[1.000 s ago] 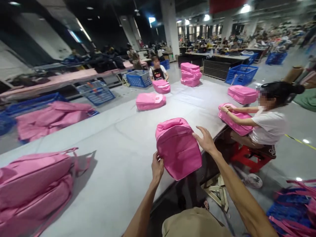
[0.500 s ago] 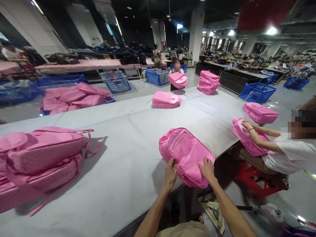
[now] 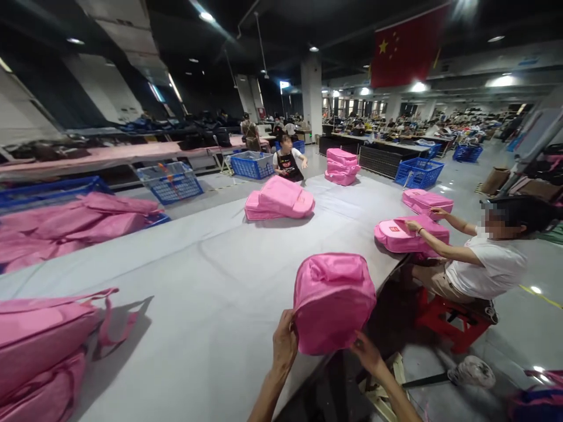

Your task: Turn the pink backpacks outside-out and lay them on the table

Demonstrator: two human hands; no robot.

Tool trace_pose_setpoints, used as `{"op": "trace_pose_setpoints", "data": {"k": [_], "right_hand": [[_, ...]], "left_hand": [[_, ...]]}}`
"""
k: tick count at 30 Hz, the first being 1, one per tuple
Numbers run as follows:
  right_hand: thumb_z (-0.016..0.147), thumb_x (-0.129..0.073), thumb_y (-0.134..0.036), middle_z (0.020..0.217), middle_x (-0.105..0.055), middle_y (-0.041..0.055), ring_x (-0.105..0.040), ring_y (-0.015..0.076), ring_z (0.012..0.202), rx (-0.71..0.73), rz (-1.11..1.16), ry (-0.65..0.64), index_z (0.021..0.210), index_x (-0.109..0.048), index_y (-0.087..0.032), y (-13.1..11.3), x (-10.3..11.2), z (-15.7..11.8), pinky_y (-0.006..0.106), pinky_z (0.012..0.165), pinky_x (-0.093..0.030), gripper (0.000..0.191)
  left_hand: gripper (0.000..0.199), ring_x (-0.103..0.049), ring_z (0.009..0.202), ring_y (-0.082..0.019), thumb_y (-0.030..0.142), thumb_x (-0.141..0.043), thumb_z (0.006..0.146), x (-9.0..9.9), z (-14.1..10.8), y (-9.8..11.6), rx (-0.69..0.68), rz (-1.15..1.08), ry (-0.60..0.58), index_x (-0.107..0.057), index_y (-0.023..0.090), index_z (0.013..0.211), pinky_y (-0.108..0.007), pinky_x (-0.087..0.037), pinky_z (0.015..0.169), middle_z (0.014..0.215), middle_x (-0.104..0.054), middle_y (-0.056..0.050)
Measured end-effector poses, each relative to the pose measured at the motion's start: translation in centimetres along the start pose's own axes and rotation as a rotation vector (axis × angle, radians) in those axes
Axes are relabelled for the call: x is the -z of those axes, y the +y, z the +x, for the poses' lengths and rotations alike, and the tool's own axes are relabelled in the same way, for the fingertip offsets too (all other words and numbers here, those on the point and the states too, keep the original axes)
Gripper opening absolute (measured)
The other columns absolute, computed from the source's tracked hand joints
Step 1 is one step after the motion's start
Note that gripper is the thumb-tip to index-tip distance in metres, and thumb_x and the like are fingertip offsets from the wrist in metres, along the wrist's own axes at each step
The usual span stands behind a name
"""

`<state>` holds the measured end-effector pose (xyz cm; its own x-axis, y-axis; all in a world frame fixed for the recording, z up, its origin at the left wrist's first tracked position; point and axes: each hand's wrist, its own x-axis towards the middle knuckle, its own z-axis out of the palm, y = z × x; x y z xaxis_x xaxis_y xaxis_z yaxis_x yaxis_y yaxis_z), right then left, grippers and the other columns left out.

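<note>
A pink backpack (image 3: 334, 305) is held up at the near edge of the white table (image 3: 211, 328), its rounded end towards me. My left hand (image 3: 285, 343) grips its left side, fingers closed on the edge. At the lower right corner, my right hand (image 3: 368, 353) has its fingertips on the fabric, partly hidden behind the bag. Two more pink backpacks (image 3: 285, 196) lie one over the other further up the table. A large pile of pink backpacks (image 3: 39, 351) sits at the left, with a strap hanging off it.
On the right, a seated person (image 3: 488, 258) handles another pink backpack (image 3: 413, 234). Across the table is a person in a black apron (image 3: 288, 164), beside a pink stack (image 3: 342, 166). Blue baskets (image 3: 169, 181) stand beyond, and a red stool (image 3: 455, 322) is at right.
The backpack in my hands has been tipped up and turned, its end now facing me. Across the table, the person's backpack now lies on another. The seated person's bag has been turned. The view has shifted right.
</note>
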<state>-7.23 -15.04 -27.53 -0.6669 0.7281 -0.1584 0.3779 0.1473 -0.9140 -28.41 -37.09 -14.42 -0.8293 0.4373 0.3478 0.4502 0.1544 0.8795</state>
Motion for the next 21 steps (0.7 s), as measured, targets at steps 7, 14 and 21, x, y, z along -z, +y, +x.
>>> {"op": "trace_pose_setpoints", "data": {"k": [7,14,21], "right_hand": [[0.099,-0.03,-0.092,0.15,-0.072,0.0202,-0.073,0.0326,0.137,0.094,0.199,0.22,0.157,-0.063,-0.021,-12.9,11.8,0.3,0.05,0.111,-0.063,0.097],[0.098,-0.069,-0.075,0.147,-0.075,0.0095,-0.07,0.0323,0.135,0.436,-0.453,-0.034,0.144,-0.071,-0.03,-25.3,10.1,-2.5,0.046,0.115,-0.054,0.065],[0.107,-0.065,-0.061,0.101,-0.079,0.0052,-0.079,0.0268,0.097,0.504,-0.957,0.08,0.109,-0.067,-0.025,-26.1,6.0,-1.3,0.032,0.068,-0.038,0.037]], "left_hand": [[0.02,-0.072,0.093,-0.03,0.033,-0.064,0.086,-0.3,-3.3,0.8,0.04,0.015,-0.033,-0.071,0.028,0.103,-0.04,-0.06,0.081,0.102,-0.074,-0.005],[0.043,-0.057,0.057,-0.021,0.064,-0.066,0.093,-1.8,-4.7,1.3,0.187,0.04,0.088,-0.066,0.027,0.116,-0.037,-0.054,0.063,0.098,-0.074,-0.001],[0.046,-0.072,0.092,-0.029,0.069,-0.065,0.094,-0.1,-5.0,0.5,0.188,-0.033,0.133,-0.069,0.026,0.11,-0.041,-0.059,0.084,0.107,-0.077,-0.008]]}}
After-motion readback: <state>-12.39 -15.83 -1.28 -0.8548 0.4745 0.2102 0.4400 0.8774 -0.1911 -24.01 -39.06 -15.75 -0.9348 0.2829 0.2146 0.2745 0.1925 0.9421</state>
